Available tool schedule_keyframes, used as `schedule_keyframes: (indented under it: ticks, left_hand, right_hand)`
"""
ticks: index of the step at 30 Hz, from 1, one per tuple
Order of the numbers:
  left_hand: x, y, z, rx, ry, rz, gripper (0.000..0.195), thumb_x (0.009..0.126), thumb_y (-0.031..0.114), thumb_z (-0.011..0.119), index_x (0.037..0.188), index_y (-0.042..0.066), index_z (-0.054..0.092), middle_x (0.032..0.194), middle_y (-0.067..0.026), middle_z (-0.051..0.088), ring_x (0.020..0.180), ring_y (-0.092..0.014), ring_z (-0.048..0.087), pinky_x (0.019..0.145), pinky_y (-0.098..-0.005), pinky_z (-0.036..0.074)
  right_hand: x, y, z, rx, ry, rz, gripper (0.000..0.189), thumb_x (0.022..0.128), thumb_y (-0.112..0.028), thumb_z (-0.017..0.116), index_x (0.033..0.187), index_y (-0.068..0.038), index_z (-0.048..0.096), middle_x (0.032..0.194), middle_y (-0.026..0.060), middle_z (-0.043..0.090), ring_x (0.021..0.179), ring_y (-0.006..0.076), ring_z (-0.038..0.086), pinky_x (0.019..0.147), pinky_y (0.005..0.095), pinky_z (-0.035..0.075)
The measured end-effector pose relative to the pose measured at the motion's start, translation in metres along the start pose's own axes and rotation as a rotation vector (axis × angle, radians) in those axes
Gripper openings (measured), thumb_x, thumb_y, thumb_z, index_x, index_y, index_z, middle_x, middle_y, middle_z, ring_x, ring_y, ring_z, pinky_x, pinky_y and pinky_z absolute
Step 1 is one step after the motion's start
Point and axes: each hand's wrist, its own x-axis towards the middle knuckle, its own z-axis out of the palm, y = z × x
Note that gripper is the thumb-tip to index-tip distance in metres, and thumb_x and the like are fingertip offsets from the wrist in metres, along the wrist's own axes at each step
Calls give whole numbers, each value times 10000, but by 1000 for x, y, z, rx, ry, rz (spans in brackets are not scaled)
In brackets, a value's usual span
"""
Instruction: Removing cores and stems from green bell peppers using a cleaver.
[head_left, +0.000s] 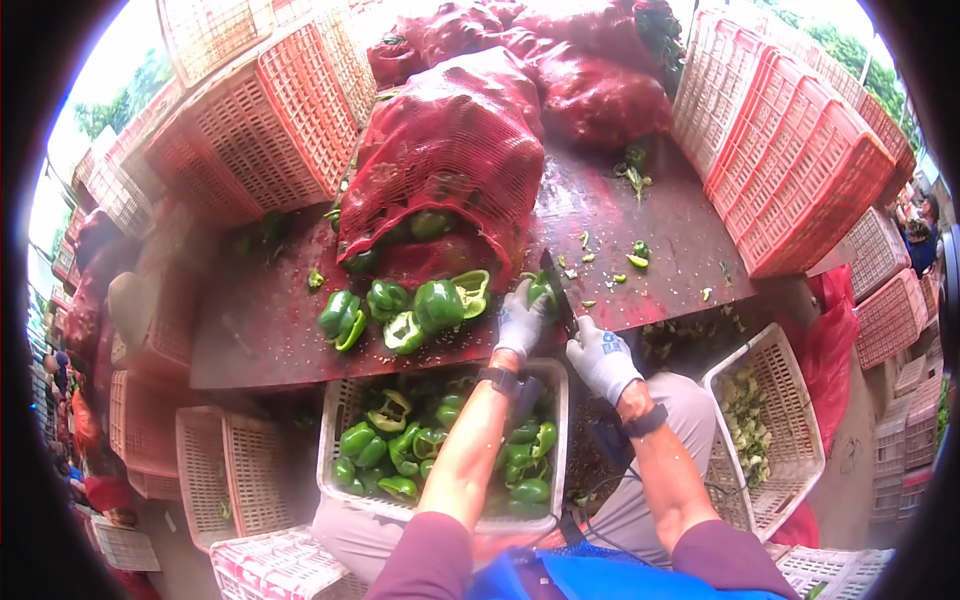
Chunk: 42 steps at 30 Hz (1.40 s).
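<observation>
My left hand (520, 318), in a pale work glove, holds a green bell pepper (543, 294) near the table's front edge. In my right hand (602, 355), also gloved, is the handle of a dark-bladed knife (556, 289). Its blade stands on edge just right of the pepper; whether it touches the pepper I cannot tell. Left of my left hand lie several whole and cut peppers (438, 306), some showing pale insides. Behind them a red mesh sack (450, 135) opens toward me, with peppers inside its mouth. Below my forearms a white plastic crate (328, 450) holds many green pepper pieces.
Pepper scraps (637, 260) and seeds dot the dark tabletop (667, 217). More full sacks (600, 90) lie at the back. Pink crates (795, 150) flank the right side, others (255, 120) the left. By my right knee, a tilted crate (802, 427) contains pale trimmings (750, 427).
</observation>
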Motion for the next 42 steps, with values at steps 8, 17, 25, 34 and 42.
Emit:
schedule_keyframes:
  ticks: [8, 17, 25, 34, 42]
  left_hand:
    - [6, -5, 4, -18, -11, 0, 598, 941, 407, 731, 1409, 58, 600, 1270, -271, 655, 1186, -435, 631, 1012, -492, 500]
    - [30, 24, 10, -8, 96, 10, 553, 975, 338, 676, 1456, 99, 543, 1402, -239, 575, 1297, -432, 560, 1091, -477, 466]
    - [68, 2, -107, 487, 305, 82, 277, 982, 370, 608, 959, 122, 728, 978, -169, 714, 948, -369, 707, 823, -510, 556]
    - [159, 1, -80, 1090, -43, 172, 313, 913, 337, 689, 1180, 175, 715, 1175, -119, 688, 1111, -337, 682, 856, -493, 567]
    - [188, 8, -40, 657, -392, -24, 418, 906, 239, 585, 1266, 63, 702, 1345, -239, 658, 1212, -387, 661, 1018, -481, 528]
  right_hand:
    - [70, 12, 14, 84, -81, -27, 364, 916, -245, 552, 1165, 18, 591, 968, 265, 729, 968, 441, 707, 838, 506, 540]
    - [116, 65, 4, 360, 238, -69, 342, 891, -210, 587, 1187, -41, 619, 846, 168, 692, 765, 333, 687, 690, 444, 542]
    - [62, 63, 7, 815, 216, -54, 297, 957, -162, 618, 1189, 21, 591, 827, 52, 601, 661, 134, 563, 581, 329, 488]
    - [44, 63, 31, 926, 197, -26, 369, 983, -169, 614, 1309, -5, 563, 753, -2, 549, 561, 76, 521, 501, 279, 461]
    - [43, 53, 26, 1032, 205, -67, 347, 982, -160, 624, 1295, -17, 579, 810, -7, 566, 596, 71, 541, 529, 264, 483]
